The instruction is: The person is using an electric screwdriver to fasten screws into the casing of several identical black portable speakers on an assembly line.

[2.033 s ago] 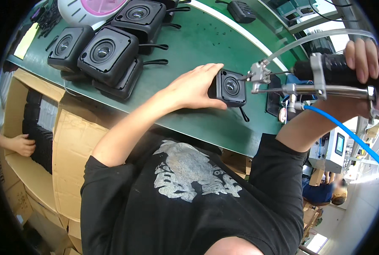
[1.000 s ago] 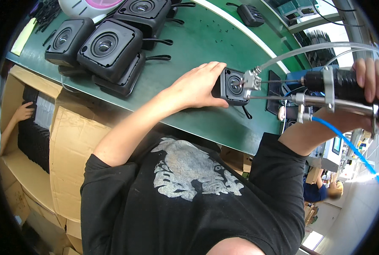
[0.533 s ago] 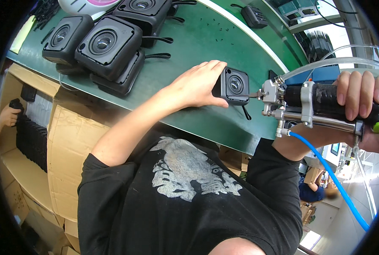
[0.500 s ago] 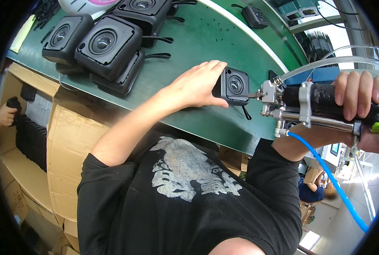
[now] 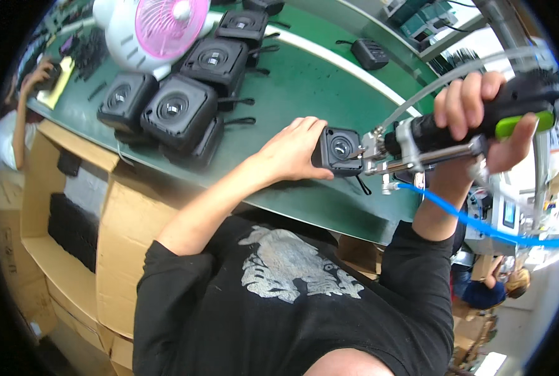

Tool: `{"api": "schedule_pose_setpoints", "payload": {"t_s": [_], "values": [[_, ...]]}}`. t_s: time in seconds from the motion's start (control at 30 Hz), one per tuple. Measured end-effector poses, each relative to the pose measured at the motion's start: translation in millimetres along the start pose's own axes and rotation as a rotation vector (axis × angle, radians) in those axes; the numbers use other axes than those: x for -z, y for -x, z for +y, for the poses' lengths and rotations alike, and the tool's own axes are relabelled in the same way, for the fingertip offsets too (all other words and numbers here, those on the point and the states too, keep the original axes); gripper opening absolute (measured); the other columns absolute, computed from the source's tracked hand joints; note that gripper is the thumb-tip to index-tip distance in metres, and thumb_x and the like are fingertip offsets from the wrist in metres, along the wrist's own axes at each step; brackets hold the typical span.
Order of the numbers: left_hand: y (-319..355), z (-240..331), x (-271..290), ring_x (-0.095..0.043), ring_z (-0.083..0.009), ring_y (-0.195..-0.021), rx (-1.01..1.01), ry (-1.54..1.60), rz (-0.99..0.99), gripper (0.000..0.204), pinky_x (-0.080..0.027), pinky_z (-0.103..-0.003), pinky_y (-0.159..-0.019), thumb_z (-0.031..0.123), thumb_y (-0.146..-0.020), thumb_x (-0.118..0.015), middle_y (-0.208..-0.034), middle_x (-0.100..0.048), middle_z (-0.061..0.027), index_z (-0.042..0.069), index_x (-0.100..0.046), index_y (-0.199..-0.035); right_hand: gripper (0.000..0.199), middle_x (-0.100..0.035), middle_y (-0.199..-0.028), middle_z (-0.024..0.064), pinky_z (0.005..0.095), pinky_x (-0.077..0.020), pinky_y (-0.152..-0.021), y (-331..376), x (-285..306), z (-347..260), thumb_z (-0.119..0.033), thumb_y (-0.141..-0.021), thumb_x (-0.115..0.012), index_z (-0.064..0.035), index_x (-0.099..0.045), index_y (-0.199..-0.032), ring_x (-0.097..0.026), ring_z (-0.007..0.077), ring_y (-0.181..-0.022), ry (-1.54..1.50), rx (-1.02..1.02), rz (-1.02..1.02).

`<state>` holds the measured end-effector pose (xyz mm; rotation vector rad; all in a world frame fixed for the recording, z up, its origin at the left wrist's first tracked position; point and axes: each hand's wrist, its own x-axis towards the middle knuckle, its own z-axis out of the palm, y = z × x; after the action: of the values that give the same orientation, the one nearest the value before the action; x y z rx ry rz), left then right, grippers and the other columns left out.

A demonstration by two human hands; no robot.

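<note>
My left hand point(image 5: 295, 151) grips the left side of a small black box-shaped speaker point(image 5: 340, 148), its thumb at the near edge and its fingers at the far edge. The speaker's round cone faces up, and a short strap hangs off its near side. My right hand point(image 5: 470, 108) is wrapped round a black power screwdriver point(image 5: 411, 135) with a metal feed head, a clear hose and a green lever, the thumb by the lever. The tool lies slantwise, its narrow tip over the speaker's right edge. Whether the tip touches a screw is too small to tell.
Several similar speakers point(image 5: 178, 108) are stacked at the left of the green table point(image 5: 292, 81), beside a white and pink fan point(image 5: 170, 28). One black strapped box point(image 5: 368, 55) sits beyond the white strip. An open carton point(image 5: 132, 250) stands left; a blue hose point(image 5: 455, 216) trails right. Other people work nearby.
The head view has shifted, bringing the fan into sight. The screwdriver's handle has swung up and away from me, and its tip has moved along the speaker's right side. The left hand keeps its hold.
</note>
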<state>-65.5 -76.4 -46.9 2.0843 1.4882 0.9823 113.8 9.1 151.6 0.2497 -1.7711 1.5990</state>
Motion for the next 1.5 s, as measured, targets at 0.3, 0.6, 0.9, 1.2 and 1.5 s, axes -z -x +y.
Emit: {"api": "schedule_pose_setpoints", "payload": {"t_s": [0.3,0.6,0.9,1.2,1.5], "values": [[-51.2,49.7,-24.2,-0.051,-0.0367,-0.114,0.003,-0.486,-0.25,0.112,-0.041,-0.04,-0.103,0.044,-0.056,-0.085,-0.118,-0.053,-0.0217,-0.008,-0.032,-0.14,0.035,-0.058,-0.07,0.0067,0.0246,-0.0418,-0.045,-11.8,50.6,-36.3,-0.035,-0.091,-0.064,-0.0006,-0.055,-0.094,-0.056,0.0114,-0.053,0.457,0.031,0.574],[-213.8,0.5,-36.7,-0.052,-0.0371,-0.105,-0.371,-0.319,0.159,0.09,-0.046,-0.039,-0.092,0.036,-0.052,-0.085,-0.116,-0.052,-0.0203,-0.002,-0.049,-0.125,0.038,-0.062,-0.071,0.0022,0.0244,-0.0447,-0.055,38.5,58.3,-24.9,-0.033,-0.075,-0.081,-0.0002,-0.067,-0.088,-0.054,0.0062,-0.062,0.318,-0.013,0.56],[-417.6,-8.4,-140.5,-0.057,-0.0332,-0.114,-0.128,-0.029,0.06,0.101,-0.045,-0.038,-0.1,0.031,-0.056,-0.087,-0.12,-0.057,-0.0241,-0.009,-0.036,-0.134,0.05,-0.066,-0.081,0.0161,0.0356,-0.0516,-0.067,37.0,40.4,-7.3,-0.037,-0.073,-0.08,0.0035,-0.06,-0.096,-0.066,0.0269,-0.074,0.327,0.125,0.324],[-424.5,-53.3,-107.4,-0.04,-0.0439,-0.131,-0.25,-0.953,-0.357,0.131,-0.034,-0.047,-0.108,0.068,-0.055,-0.081,-0.135,-0.041,-0.0361,-0.019,-0.028,-0.137,0.054,-0.063,-0.074,0.0271,0.044,-0.0541,-0.069,37.2,54.1,-18.0,-0.04,-0.07,-0.078,0.0094,-0.057,-0.081,-0.065,0.0429,-0.075,0.398,0.056,0.366],[-431.1,-56.3,-126.8,-0.053,-0.0307,-0.117,-0.771,-1.402,-0.633,0.055,-0.045,-0.04,-0.097,0.022,-0.08,-0.064,-0.123,-0.058,-0.0115,0.0,-0.05,-0.128,0.048,-0.061,-0.066,0.0198,0.0406,-0.0502,-0.058,34.4,45.1,-14.5,-0.035,-0.07,-0.08,0.0041,-0.055,-0.082,-0.063,0.0391,-0.064,0.385,0.173,0.409]]}}
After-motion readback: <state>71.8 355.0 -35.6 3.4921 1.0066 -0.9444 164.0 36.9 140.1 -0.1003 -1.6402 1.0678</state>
